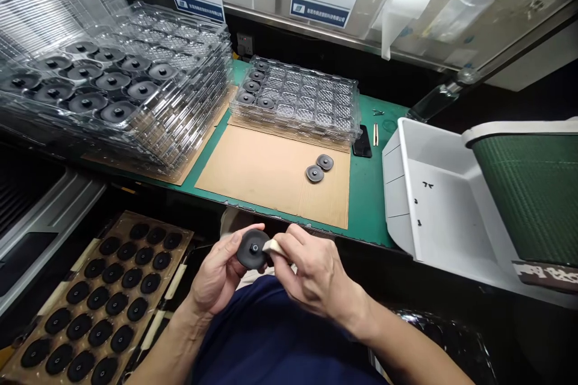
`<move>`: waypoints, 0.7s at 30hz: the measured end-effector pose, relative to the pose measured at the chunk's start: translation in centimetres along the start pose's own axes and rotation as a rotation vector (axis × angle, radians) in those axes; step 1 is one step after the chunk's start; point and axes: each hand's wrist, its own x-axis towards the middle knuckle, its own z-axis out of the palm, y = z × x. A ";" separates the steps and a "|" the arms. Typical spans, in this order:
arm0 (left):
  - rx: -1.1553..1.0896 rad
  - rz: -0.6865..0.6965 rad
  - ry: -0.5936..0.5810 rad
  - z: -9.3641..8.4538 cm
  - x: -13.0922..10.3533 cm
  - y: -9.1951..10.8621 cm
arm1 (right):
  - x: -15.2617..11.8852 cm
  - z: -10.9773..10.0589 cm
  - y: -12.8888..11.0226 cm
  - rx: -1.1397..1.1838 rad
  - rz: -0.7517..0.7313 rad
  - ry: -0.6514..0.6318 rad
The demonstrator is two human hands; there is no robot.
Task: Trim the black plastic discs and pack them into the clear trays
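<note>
My left hand (221,271) grips a round black disc (251,250) by its edge, its raised centre hub turned up toward me. Pinched in my right hand (311,264) is a small cream-coloured piece (273,246), its tip against the disc's right side close to the hub; its exact kind cannot be made out. Both hands are over my lap, in front of the bench edge. Two similar dark discs (315,173) lie on a cardboard sheet (253,162) on the bench. Behind them, a stack of clear plastic trays (311,123) carries several discs in its left pockets.
Tall tray stacks (180,126) with discs stand at the left. Lower left, a brown board (156,222) holds rows of black discs. A phone (362,143) lies right of the trays. At the right are a white bin (406,192) with black scraps and a green conveyor belt (528,192).
</note>
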 end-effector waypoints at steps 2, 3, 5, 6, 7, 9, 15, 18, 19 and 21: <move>0.004 -0.037 -0.039 -0.1 0.1 -0.3 | 0.1 -0.2 0.0 -0.013 -0.012 0.000; 0.003 -0.063 -0.068 -0.1 0.1 -0.4 | 0.3 -0.3 0.1 -0.020 -0.040 0.007; -0.020 -0.112 -0.119 -0.2 0.2 -0.8 | 0.7 -0.4 0.2 -0.026 -0.127 0.016; -0.040 -0.122 -0.127 -0.1 0.3 -0.8 | 1.0 -0.4 0.2 -0.027 -0.168 0.016; -0.060 -0.117 -0.120 -0.1 0.3 -0.9 | 1.1 -0.3 0.3 -0.032 -0.187 0.023; -0.089 -0.044 -0.056 -0.1 0.3 -0.7 | 1.0 0.1 0.3 -0.050 -0.156 0.070; -0.001 0.021 0.018 -0.3 0.2 -0.1 | 0.3 1.3 0.2 -0.080 -0.071 0.039; -0.026 -0.100 -0.051 -0.6 0.4 -0.4 | 1.4 0.8 0.6 -0.112 -0.223 0.014; -0.057 -0.146 -0.065 -0.6 0.5 -0.4 | 1.8 0.6 0.8 -0.115 -0.309 -0.012; -0.123 -0.202 -0.075 -0.6 0.7 -0.5 | 2.5 0.3 0.9 -0.118 -0.428 -0.043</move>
